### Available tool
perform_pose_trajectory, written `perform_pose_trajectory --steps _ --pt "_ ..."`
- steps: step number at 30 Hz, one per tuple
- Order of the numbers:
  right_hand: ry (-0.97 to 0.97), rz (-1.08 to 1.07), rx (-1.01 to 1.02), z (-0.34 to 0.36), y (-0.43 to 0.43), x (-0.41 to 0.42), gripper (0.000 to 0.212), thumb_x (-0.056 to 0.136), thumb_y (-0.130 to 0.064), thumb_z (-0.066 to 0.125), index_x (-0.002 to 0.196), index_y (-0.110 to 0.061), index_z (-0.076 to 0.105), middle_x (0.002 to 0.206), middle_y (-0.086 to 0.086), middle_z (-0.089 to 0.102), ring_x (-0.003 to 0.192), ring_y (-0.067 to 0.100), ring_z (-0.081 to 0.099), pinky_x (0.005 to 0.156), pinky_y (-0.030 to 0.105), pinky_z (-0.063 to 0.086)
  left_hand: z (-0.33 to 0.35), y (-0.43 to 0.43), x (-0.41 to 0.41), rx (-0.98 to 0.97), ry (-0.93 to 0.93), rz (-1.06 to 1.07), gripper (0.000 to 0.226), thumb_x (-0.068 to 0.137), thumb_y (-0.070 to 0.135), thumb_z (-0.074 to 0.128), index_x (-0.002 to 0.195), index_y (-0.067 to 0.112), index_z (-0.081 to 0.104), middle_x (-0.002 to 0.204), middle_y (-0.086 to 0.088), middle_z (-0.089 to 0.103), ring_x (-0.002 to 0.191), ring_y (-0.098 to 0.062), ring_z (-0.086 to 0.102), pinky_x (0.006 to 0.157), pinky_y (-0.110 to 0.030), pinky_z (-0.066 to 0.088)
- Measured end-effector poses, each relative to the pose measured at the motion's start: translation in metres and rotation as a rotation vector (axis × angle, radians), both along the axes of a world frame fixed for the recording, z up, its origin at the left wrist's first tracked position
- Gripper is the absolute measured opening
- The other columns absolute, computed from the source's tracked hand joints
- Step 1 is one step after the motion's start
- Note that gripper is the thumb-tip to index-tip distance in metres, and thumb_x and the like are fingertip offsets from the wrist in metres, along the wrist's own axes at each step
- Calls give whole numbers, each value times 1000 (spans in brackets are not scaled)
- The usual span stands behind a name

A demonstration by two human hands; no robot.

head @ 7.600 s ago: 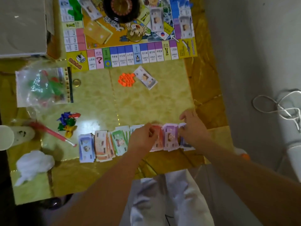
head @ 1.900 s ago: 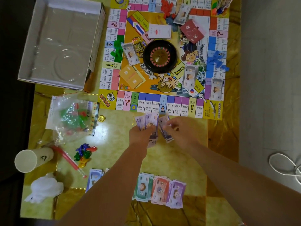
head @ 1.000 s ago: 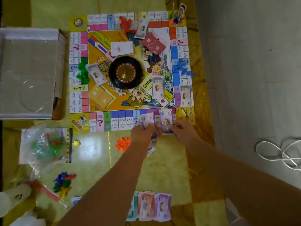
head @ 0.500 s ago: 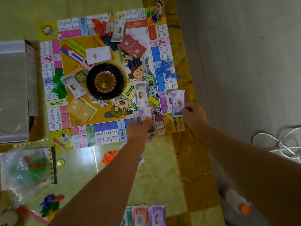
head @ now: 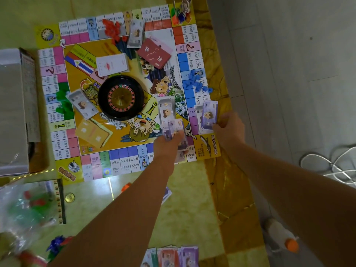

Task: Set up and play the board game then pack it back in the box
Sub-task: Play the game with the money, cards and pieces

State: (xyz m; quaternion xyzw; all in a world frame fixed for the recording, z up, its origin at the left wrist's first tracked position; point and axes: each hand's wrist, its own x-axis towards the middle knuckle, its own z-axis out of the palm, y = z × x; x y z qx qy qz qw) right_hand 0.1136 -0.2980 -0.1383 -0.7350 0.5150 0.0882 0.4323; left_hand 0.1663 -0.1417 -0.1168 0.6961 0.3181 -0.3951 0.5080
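Head view: the game board (head: 125, 162) lies open on the table (head: 185, 209), with a roulette wheel (head: 121, 97) at its middle. Its near squares read 3000, 2200, 2000 and 1800. The left hand (head: 167, 145) grips a fan of purple play banknotes (head: 174, 128) over the board's near right part. The right hand (head: 230, 130) pinches a purple banknote (head: 209, 114) at the board's right edge.

Board (head: 207, 149) on bench (head: 192, 209), far half. Wheel (head: 121, 97) at board centre. Around wheel: deck (head: 112, 64) at 12, second deck (head: 155, 53) at 1, bill stack (head: 166, 107) at 3, cards (head: 92, 133) at 7, bill (head: 81, 105) at 9. Board edges: far heap (head: 112, 29) at 12, right heap (head: 196, 81) at 3, left heap (head: 63, 101) at 9. Box (head: 13, 112) off board at 9. Bag (head: 25, 205) at 8, coin (head: 69, 197) just right of it. Left hand (head: 167, 145) with fan (head: 173, 128) over board at 5. Right hand (head: 230, 130) with note (head: 209, 116) at board's 4 edge. Bill row (head: 173, 256) at bench near edge, 6. Floor (head: 289, 54) right of bench: bottle (head: 281, 236), cable (head: 331, 164).
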Motion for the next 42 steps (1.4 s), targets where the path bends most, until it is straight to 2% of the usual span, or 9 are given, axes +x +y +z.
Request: perform_pose_trajectory --steps 4,8,10,15,24,29,33,38,42 --pt "-91 66 -76 14 10 1 24 88 -15 66 107 -15 52 104 1 49 86 12 50 70 24 42 7 -3 3 -35 13 16 20 88 25 68 84 11 54 77 -5 64 61 -15 60 37 -17 41" --pt "-146 359 415 35 28 7 16 90 -30 64 92 -15 59 77 -3 57 68 6 52 62 19 42 9 -5 5 -23 11 -1 22 87 29 69 85 12 56 85 -9 65 71 -23 62 56 -29 50" --pt "-113 476 466 34 35 7 23 86 -27 69 88 -6 61 73 3 61 64 9 55 64 26 47 12 -5 6 -42 19 14 21 86 29 70 85 11 58 88 -12 65 79 -29 63 72 -42 55" --pt "-138 288 410 27 39 11 24 85 -19 71 84 2 59 69 4 59 50 -1 55 48 11 43 18 0 15 -122 74 53 14 88 22 61 86 8 61 81 -14 64 73 -30 61 77 -46 53" --pt "-161 119 371 24 24 52 12 96 -13 55 94 -9 66 68 5 58 58 15 48 60 31 41 21 4 64 -191 -29 99 31 100 7 40 79 3 62 57 -7 62 53 -23 56 54 -31 51" --pt "-178 123 322 23 17 78 29 95 -23 58 90 5 60 65 4 53 51 9 42 49 20 36 17 -6 92 -139 -134 -6 22 100 13 48 89 1 63 59 -4 67 48 -18 62 51 -32 55" --pt "-187 101 296 16 15 99 24 96 -23 56 79 -5 56 70 11 50 59 17 43 62 35 39 10 -6 111 -67 -218 -44 30 95 24 56 85 -3 65 72 -22 67 65 -36 67 60 -45 57" --pt "-252 67 312 19 18 137 26 95 -21 57 73 -9 64 70 6 56 57 11 43 57 27 38 19 2 150 -60 -275 65 27 98 15 49 75 8 63 68 -7 67 51 -19 60 49 -26 52" --pt "-275 27 312 21 31 178 27 93 -25 61 83 -2 69 67 8 57 55 13 42 55 27 37 22 19 188 -46 -310 130 29 97 15 50 70 15 62 70 -3 68 59 -19 61 64 -32 54"
